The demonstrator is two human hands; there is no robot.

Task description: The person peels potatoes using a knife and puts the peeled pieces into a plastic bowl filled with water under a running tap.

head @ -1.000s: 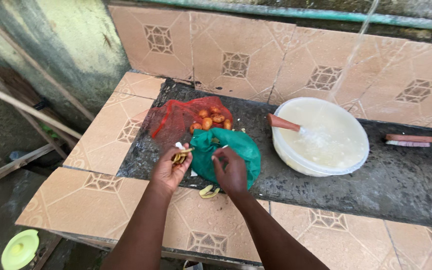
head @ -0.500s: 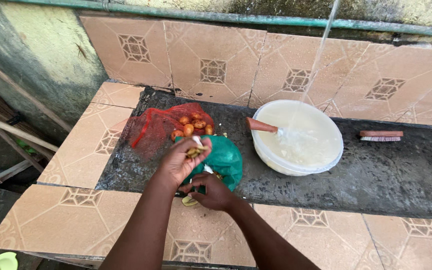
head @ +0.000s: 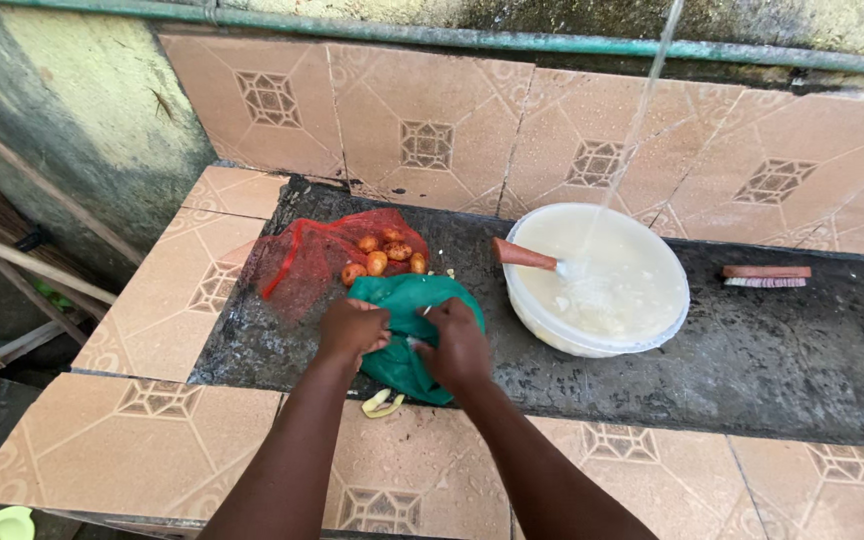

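- While your left hand (head: 352,330) and right hand (head: 457,345) are both pinching the green plastic bag (head: 407,335) at its mouth, it's sitting on the dark wet slab (head: 752,370), touching the red mesh bag (head: 302,260).
- Looks thin, limp and probably slick, so I'd say grab bunched edges, not the flat film.
- Small orange fruits (head: 384,255) spill out just behind it.
- Further right, water streams into the white basin (head: 602,290); a brush (head: 765,277) lies beyond.
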